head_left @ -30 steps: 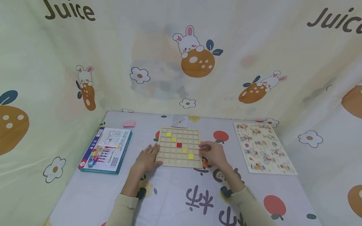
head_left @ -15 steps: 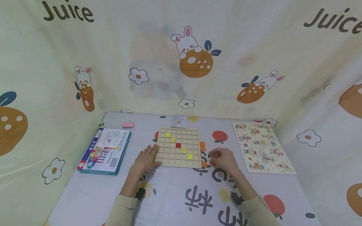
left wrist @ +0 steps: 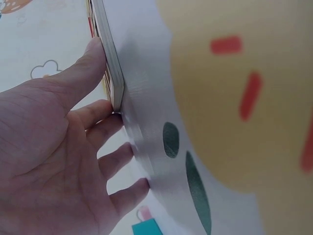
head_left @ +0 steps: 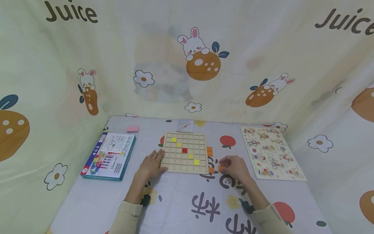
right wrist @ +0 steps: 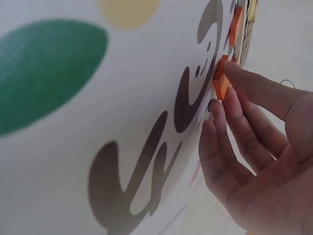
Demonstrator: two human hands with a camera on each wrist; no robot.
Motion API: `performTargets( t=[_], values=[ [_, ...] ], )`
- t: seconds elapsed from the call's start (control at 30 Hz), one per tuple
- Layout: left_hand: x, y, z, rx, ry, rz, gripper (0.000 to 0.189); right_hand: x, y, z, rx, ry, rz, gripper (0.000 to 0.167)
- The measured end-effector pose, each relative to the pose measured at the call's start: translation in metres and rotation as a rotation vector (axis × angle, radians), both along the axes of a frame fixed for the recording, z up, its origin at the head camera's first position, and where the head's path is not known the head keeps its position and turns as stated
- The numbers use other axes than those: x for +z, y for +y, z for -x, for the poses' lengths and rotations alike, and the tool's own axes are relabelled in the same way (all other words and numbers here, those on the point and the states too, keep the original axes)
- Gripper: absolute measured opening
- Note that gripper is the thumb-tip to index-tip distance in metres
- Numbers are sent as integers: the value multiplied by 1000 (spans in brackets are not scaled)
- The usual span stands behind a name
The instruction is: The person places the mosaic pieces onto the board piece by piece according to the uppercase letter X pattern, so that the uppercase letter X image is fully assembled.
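Note:
A wooden grid board (head_left: pixel 173 161) lies flat on the table. Several yellow tiles (head_left: pixel 196 162) and one red tile (head_left: pixel 184 150) form a diagonal line in its cells. My left hand (head_left: pixel 151 164) rests at the board's left edge with its fingers spread; in the left wrist view the thumb (left wrist: pixel 88 71) touches the board's side. Right of the board, my right hand (head_left: pixel 236 168) pinches an orange tile (right wrist: pixel 221 85) at table level between thumb and fingers. Other orange tiles (head_left: pixel 209 151) lie along the board's right edge.
Behind the board is a small pattern card (head_left: pixel 185 125). A pink block (head_left: pixel 132 129) sits at the back left, above a flat blue-edged box (head_left: pixel 108 156). On the right lies a picture puzzle board (head_left: pixel 271 152). A printed curtain (head_left: pixel 163 48) surrounds the table.
My right hand has moved from the board's right edge rightward to the orange tile and now pinches it. Orange tiles beside the board came into sight. My left hand stays put.

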State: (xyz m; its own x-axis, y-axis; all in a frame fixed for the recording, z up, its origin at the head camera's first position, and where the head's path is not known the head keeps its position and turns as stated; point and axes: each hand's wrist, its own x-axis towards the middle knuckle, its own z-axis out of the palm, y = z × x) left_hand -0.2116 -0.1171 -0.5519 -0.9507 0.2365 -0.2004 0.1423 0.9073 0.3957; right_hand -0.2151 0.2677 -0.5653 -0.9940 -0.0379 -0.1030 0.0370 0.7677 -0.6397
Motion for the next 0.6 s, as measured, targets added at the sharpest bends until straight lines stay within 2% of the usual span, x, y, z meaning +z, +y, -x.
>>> performTargets(
  t=[0.23,0.47,0.6],
  values=[
    [-8,-1,3,6,-10,13,88,1,0,7,-51,-32,11,39],
    [-2,-1,0,-5,-6,2,86,7,-2,16,-7,63,102,34],
    [-2,-1,1,-5,-1,9,86,15,-9,27,4,72,180,34]
  ],
)
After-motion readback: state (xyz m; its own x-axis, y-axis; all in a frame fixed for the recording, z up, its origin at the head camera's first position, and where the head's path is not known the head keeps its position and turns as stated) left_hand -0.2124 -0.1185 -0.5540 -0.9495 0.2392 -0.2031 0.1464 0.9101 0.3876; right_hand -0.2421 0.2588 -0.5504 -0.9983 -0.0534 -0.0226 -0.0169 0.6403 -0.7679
